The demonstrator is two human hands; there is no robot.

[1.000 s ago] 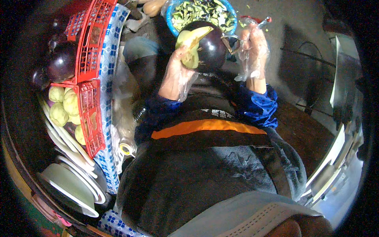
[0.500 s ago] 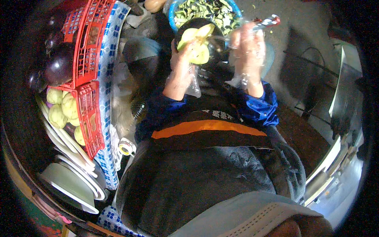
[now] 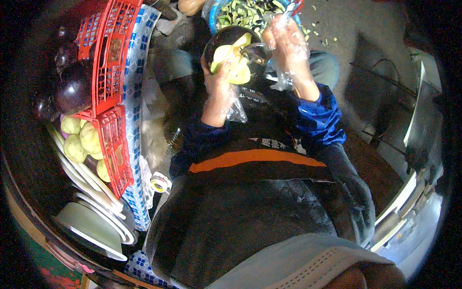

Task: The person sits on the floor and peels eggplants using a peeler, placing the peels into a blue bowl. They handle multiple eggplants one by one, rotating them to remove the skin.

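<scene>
Under a thin clear plastic glove, my left hand [image 3: 219, 82] is closed round the near end of a large dark eggplant [image 3: 222, 44]. Pale yellow-green flesh shows where part of its skin is off; the far side is still dark and glossy. My right hand [image 3: 290, 45], gloved the same way, grips a peeler [image 3: 292, 8] with a patterned handle and a red end. The peeler's metal head reaches left to the eggplant; whether it touches is hard to make out. Beyond both hands a blue basin [image 3: 211, 21] holds many dark and pale peelings [image 3: 248, 13].
Red plastic crates [image 3: 108, 67] stand on the left, with whole dark eggplants [image 3: 73, 94] and peeled pale ones [image 3: 74, 148] beside them. Nearer lie stacked white trays [image 3: 91, 231]. Scraps dot the floor [image 3: 337, 19] right of the basin. A metal-framed object [image 3: 385, 96] stands at right.
My right hand has moved left toward the eggplant, and the peeler's handle has swung from pointing right to pointing away from me. The eggplant has shifted slightly left in my left hand.
</scene>
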